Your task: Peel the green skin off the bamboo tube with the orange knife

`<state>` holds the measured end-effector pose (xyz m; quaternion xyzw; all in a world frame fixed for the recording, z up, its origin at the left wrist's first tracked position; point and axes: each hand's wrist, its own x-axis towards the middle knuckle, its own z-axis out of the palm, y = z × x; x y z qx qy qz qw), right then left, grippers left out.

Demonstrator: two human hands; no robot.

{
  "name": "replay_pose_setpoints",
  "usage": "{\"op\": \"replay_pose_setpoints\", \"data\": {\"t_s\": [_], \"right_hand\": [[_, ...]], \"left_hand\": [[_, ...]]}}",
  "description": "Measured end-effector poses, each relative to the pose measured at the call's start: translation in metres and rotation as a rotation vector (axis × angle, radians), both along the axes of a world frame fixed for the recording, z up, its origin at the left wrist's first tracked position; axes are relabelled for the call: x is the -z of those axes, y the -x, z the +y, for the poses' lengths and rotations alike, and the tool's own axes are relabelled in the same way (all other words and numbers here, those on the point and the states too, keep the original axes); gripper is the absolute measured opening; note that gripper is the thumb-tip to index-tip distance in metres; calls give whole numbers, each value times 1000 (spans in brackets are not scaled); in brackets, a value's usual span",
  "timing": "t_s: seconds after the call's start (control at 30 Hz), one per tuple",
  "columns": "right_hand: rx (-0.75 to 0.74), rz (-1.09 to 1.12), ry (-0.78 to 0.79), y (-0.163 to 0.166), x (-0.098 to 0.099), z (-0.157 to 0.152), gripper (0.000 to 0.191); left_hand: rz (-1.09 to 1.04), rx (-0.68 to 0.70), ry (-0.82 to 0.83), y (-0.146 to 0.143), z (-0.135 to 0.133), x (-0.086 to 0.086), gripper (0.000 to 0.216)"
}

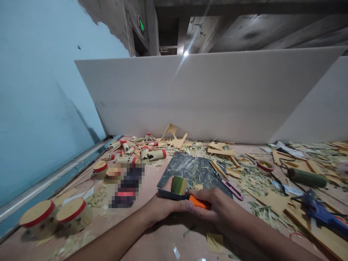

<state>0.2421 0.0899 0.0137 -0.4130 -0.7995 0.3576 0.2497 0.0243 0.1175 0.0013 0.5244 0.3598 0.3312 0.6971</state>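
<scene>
My left hand (160, 210) is closed around a short piece of green bamboo (178, 185), its thumb reaching toward the knife. An orange-handled knife (199, 202) is gripped in my right hand (217, 204). Its dark blade (172, 194) lies across the near side of the bamboo; whether the edge cuts into it I cannot tell. Both hands are close together over the near end of a dark cutting board (187, 168) strewn with shavings. A pink utility knife (231, 186) rests at the board's right edge.
Red-rimmed bamboo drums (38, 214) and small red-ended bamboo tubes (157, 154) are at left, near a blurred-out object (127, 186). Right lie a blue glue gun (323, 214), green bamboo tube (307, 177), tape roll (265, 166) and board scraps (274, 203). A white panel (203, 98) stands behind.
</scene>
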Motion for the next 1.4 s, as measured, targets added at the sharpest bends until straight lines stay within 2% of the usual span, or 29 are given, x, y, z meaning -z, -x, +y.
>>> {"op": "replay_pose_setpoints", "data": {"t_s": [0.1,0.2,0.33,0.4,0.47,0.7,0.87,1.07,1.2,1.4], "right_hand": [[27,-44,-35,0,4,-1,36],[112,-201,-144,2,10,0,35],[393,-385,-315,-4,14,15,38],[542,-411,-343,-12,12,27,32],[595,-414,-352,-17,9,35,33],[391,-234,-287,-14,2,25,43],[268,-187,-261,-17,-2,18,30],[280,-170,-249,-16,-1,13,34],[250,-147,-259,-15,-1,12,37],[233,-192,-233,-16,3,12,38]], "left_hand": [[21,-8,-13,1,1,2,58],[61,-33,-40,-1,2,6,54],[165,-120,-60,-8,2,8,45],[164,-177,-107,-10,1,6,46],[149,-190,-122,-11,2,4,49],[82,-87,1,-7,9,4,59],[156,-88,-5,-4,6,2,65],[-19,0,209,2,3,-12,58],[3,-24,140,4,6,-16,56],[71,-80,43,6,11,-10,58]]}}
